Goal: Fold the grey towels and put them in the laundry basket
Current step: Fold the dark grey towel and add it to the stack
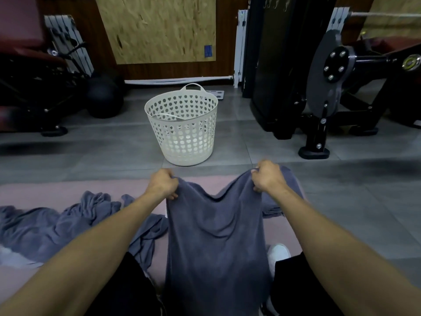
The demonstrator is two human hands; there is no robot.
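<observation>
As hands grip corners, grey towel hangs lengthwise

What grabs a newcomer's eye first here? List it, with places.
A grey towel hangs in the middle foreground, gripped at its top corners by the left hand and the right hand. Beyond it a white basket stands on the floor. More towels lie crumpled at left.

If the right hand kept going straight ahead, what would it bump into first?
Probably bare grey floor tiles. The right hand, gripping the grey towel, points just right of the white perforated plastic laundry basket, though depth is unclear.
</observation>
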